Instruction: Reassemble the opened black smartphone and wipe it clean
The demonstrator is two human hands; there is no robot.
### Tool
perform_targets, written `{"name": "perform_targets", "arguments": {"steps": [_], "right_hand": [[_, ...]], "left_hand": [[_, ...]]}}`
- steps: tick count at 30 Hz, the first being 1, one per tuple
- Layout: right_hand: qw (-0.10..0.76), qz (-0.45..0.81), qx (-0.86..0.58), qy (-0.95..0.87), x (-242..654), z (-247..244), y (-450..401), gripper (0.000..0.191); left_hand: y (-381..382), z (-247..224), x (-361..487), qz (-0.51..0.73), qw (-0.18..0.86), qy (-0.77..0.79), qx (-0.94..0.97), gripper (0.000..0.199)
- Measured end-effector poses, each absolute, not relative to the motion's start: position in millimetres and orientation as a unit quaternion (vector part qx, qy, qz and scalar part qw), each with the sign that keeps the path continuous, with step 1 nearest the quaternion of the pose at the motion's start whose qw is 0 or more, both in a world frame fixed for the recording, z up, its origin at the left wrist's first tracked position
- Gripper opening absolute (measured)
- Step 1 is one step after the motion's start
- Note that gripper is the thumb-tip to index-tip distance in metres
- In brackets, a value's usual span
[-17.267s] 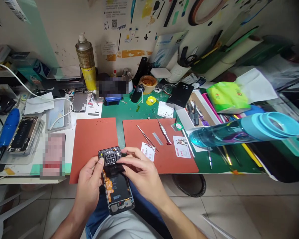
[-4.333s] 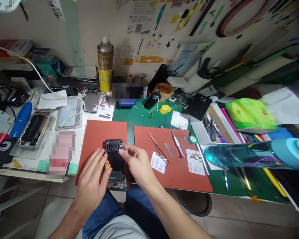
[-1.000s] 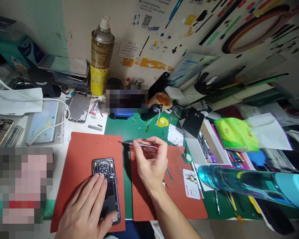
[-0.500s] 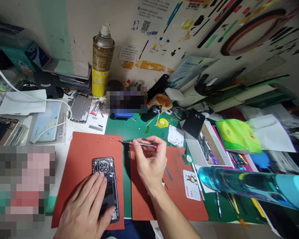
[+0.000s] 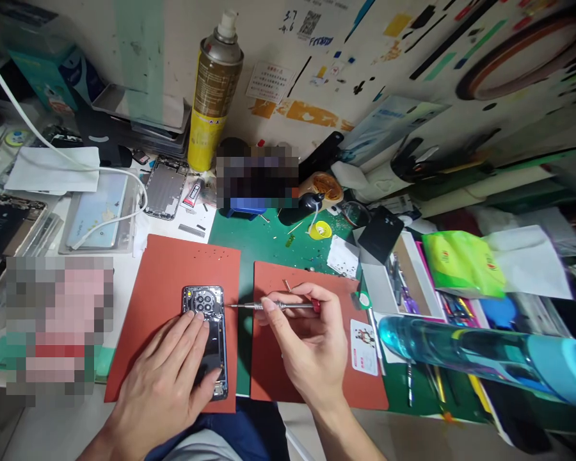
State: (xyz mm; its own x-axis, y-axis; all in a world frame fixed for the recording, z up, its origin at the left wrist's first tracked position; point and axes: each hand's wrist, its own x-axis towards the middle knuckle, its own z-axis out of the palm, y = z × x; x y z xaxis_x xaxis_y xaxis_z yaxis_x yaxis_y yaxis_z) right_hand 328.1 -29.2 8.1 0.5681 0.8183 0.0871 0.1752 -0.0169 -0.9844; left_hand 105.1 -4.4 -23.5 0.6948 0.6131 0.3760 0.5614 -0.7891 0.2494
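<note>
A smartphone (image 5: 214, 349) with its back cover off lies on the left reddish-brown mat (image 5: 144, 301), its round camera cluster (image 5: 204, 299) facing up. My left hand (image 5: 168, 365) rests flat over the phone's left and lower part, fingers stretched out and thumb near its lower right edge. In my right hand (image 5: 312, 346) is a slim screwdriver (image 5: 278, 305) with a red end, held nearly level between thumb and fingers. Its tip points left, just beside the phone's upper right edge; whether it touches cannot be seen. Several tiny dark screws (image 5: 211, 254) are scattered near the mat's top edge.
A second mat (image 5: 269, 378) lies under my right hand, with a printed card (image 5: 365, 346). A blue water bottle (image 5: 465, 352) and a tool box (image 5: 417, 275) stand at right. Behind are a spray can (image 5: 216, 96) and a yellow cap (image 5: 320, 230); phone parts crowd the left.
My right hand has brought the screwdriver down and toward me, from the screws at the mat's top to beside the phone. The left hand stays on the phone. The view has shifted.
</note>
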Motion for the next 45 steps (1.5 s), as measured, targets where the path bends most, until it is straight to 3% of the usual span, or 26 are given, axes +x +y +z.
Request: {"name": "perform_targets", "arguments": {"steps": [27,31,39,45], "right_hand": [[0.549,0.253,-0.681,-0.413,325.4,-6.6,-38.5,0.029],[0.492,0.202,-0.679,-0.507,326.5,2.8,-39.5,0.027],[0.259,0.033,-0.552,-0.792,334.5,35.3,-6.7,0.008],[0.204,0.073,-0.511,-0.832,333.5,50.7,10.5,0.011]], "left_hand": [[-4.9,-21.6,107.2,0.242,0.075,0.327,0.911,0.042],[-5.5,-22.4,106.6,0.242,0.076,0.328,0.910,0.043],[-7.4,-25.7,107.6,0.261,0.066,0.330,0.905,0.040],[-7.5,-26.3,107.2,0.264,0.059,0.331,0.904,0.037]]}}
